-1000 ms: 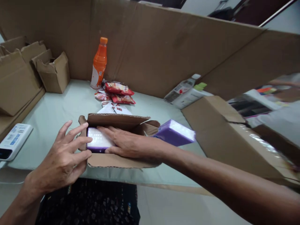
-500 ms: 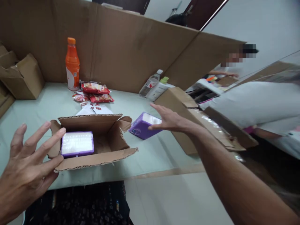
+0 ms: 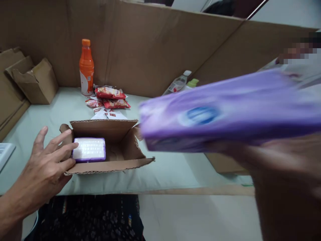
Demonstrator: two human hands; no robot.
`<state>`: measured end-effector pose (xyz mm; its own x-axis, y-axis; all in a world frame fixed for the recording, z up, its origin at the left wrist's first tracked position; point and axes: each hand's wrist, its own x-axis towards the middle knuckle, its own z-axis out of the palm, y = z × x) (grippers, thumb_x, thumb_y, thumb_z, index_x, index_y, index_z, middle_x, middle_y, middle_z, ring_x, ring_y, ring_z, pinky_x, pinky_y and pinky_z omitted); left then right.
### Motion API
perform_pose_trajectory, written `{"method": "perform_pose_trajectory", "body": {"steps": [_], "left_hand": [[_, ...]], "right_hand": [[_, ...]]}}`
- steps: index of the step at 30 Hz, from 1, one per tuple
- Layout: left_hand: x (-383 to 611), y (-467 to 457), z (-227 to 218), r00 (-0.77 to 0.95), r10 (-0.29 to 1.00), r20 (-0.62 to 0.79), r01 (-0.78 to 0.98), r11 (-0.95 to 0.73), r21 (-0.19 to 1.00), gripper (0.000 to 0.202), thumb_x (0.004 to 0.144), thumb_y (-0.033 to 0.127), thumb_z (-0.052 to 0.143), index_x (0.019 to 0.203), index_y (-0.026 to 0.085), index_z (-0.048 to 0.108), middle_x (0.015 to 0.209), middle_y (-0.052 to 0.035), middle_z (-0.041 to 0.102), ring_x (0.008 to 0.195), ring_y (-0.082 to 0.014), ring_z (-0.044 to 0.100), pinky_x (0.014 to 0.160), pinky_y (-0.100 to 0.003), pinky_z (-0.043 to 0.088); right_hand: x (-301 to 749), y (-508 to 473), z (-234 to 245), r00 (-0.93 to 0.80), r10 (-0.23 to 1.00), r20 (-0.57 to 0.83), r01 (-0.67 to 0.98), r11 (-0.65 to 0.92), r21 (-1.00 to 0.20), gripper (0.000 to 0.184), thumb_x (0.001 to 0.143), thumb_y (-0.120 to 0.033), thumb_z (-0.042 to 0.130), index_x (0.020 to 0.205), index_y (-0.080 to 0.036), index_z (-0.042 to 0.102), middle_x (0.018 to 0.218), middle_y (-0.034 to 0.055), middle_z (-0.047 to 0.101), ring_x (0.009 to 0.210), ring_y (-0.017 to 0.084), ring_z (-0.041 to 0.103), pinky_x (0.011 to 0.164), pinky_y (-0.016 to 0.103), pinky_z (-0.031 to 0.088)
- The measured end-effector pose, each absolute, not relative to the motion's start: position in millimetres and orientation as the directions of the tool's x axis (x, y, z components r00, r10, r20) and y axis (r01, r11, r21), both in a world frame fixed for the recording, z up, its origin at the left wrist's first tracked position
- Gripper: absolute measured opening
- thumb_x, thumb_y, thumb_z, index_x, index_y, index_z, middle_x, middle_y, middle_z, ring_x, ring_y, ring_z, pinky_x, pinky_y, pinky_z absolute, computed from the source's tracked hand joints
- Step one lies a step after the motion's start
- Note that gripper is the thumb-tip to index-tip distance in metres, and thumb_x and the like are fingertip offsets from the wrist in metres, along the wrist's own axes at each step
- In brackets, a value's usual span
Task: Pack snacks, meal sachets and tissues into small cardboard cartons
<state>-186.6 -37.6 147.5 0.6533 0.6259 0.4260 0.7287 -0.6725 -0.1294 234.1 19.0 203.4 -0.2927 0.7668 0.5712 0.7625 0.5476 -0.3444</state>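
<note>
An open cardboard box [image 3: 110, 168] stands before me with its flaps spread. Inside, at its left end, sits a tissue pack [image 3: 89, 149] with a white face and purple edges. My left hand [image 3: 51, 159] holds the box's left end, its fingertips reaching over the rim to the pack. Close to the camera on the right, my right hand [image 3: 278, 160] grips a purple tissue pack [image 3: 240, 107] from below. This pack is raised, large in view and smeared by motion; it hides part of the table and most of that hand's fingers.
Behind the box lie red snack packets [image 3: 112, 97] and white sachets [image 3: 110, 114], beside an orange bottle [image 3: 86, 68]. A clear bottle [image 3: 179, 82] leans by the cardboard partition [image 3: 155, 43]. More boxes [image 3: 41, 82] stand left; another box [image 3: 225, 164] is half hidden right. Another person appears at far right.
My right hand has taken hold of the second tissue pack and lifted it off the table toward the camera. My left hand stays at the box. The view has shifted right.
</note>
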Motion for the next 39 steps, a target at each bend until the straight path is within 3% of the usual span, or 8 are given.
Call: {"method": "perform_pose_trajectory", "body": {"steps": [2, 6, 11, 18, 24, 32, 35, 39], "left_hand": [[-181, -41, 144, 0.595, 0.664, 0.454, 0.768, -0.636, -0.076, 0.02, 0.087, 0.01, 0.055, 0.082, 0.024, 0.068, 0.119, -0.0052, 0.076, 0.143, -0.0375, 0.051, 0.126, -0.075, 0.015], [-174, -48, 139, 0.548, 0.688, 0.476, 0.792, -0.609, -0.031, 0.021, 0.081, 0.005, 0.056, 0.078, 0.022, 0.067, 0.118, -0.0063, 0.076, 0.142, -0.037, 0.052, 0.126, -0.074, 0.018], [-176, -49, 134, 0.532, 0.685, 0.499, 0.799, -0.601, -0.027, 0.018, 0.08, 0.006, 0.061, 0.082, 0.022, 0.069, 0.115, -0.0062, 0.076, 0.141, -0.0375, 0.053, 0.126, -0.073, 0.017], [-180, -50, 133, 0.527, 0.698, 0.484, 0.788, -0.615, 0.03, 0.018, 0.086, 0.006, 0.059, 0.084, 0.019, 0.071, 0.12, -0.0085, 0.075, 0.139, -0.0395, 0.055, 0.123, -0.075, 0.025], [-183, -49, 130, 0.524, 0.678, 0.515, 0.782, -0.623, 0.025, 0.014, 0.083, 0.006, 0.064, 0.081, 0.018, 0.071, 0.12, -0.0096, 0.075, 0.137, -0.0408, 0.055, 0.121, -0.076, 0.027], [-181, -52, 133, 0.505, 0.712, 0.487, 0.806, -0.592, 0.03, 0.021, 0.087, 0.003, 0.058, 0.09, 0.02, 0.07, 0.133, -0.0094, 0.067, 0.144, -0.0381, 0.049, 0.123, -0.073, 0.028], [-182, -57, 130, 0.48, 0.694, 0.537, 0.789, -0.609, 0.08, 0.033, 0.089, 0.004, 0.063, 0.116, 0.023, 0.067, 0.161, -0.0121, 0.044, 0.152, -0.0391, 0.039, 0.124, -0.07, 0.03], [-182, -66, 119, 0.308, 0.696, 0.649, 0.783, -0.573, 0.242, 0.063, 0.088, 0.006, 0.072, 0.143, 0.031, 0.055, 0.171, -0.009, 0.029, 0.152, -0.0347, 0.04, 0.123, -0.057, 0.042]], "right_hand": [[198, 15, 213, -0.406, 0.721, 0.561, 0.735, 0.623, -0.269, 0.065, 0.084, -0.07, 0.069, 0.138, -0.036, 0.057, 0.125, 0.0092, 0.071, 0.111, 0.036, 0.07, 0.094, 0.054, 0.058], [142, 27, 220, -0.684, 0.684, 0.255, 0.689, 0.72, -0.083, 0.047, 0.085, -0.048, 0.071, 0.127, -0.028, 0.064, 0.114, 0.0088, 0.075, 0.099, 0.033, 0.071, 0.084, 0.047, 0.055], [102, 37, 223, -0.756, 0.654, 0.017, 0.653, 0.753, 0.084, 0.039, 0.079, -0.045, 0.074, 0.109, -0.022, 0.066, 0.096, 0.0088, 0.075, 0.087, 0.029, 0.067, 0.08, 0.04, 0.046], [90, 34, 215, -0.762, 0.647, 0.006, 0.647, 0.762, 0.016, 0.041, 0.084, -0.047, 0.073, 0.115, -0.022, 0.064, 0.1, 0.0093, 0.074, 0.092, 0.028, 0.065, 0.078, 0.038, 0.044], [96, 47, 176, -0.693, 0.674, -0.254, 0.711, 0.697, -0.092, 0.036, 0.082, -0.031, 0.073, 0.115, -0.02, 0.06, 0.11, 0.0118, 0.073, 0.097, 0.029, 0.067, 0.078, 0.038, 0.047], [92, 57, 158, -0.687, 0.641, -0.341, 0.71, 0.692, -0.13, 0.049, 0.083, -0.026, 0.074, 0.128, -0.014, 0.06, 0.125, 0.0187, 0.071, 0.11, 0.035, 0.069, 0.092, 0.048, 0.054], [110, 54, 169, -0.763, 0.613, -0.204, 0.646, 0.729, -0.224, 0.059, 0.085, -0.027, 0.071, 0.142, -0.017, 0.058, 0.14, 0.0176, 0.066, 0.127, 0.036, 0.064, 0.104, 0.051, 0.053], [141, 39, 190, -0.635, 0.737, 0.233, 0.667, 0.675, -0.317, 0.04, 0.099, -0.036, 0.056, 0.137, -0.026, 0.064, 0.139, 0.0091, 0.069, 0.126, 0.031, 0.065, 0.105, 0.051, 0.054]]}}
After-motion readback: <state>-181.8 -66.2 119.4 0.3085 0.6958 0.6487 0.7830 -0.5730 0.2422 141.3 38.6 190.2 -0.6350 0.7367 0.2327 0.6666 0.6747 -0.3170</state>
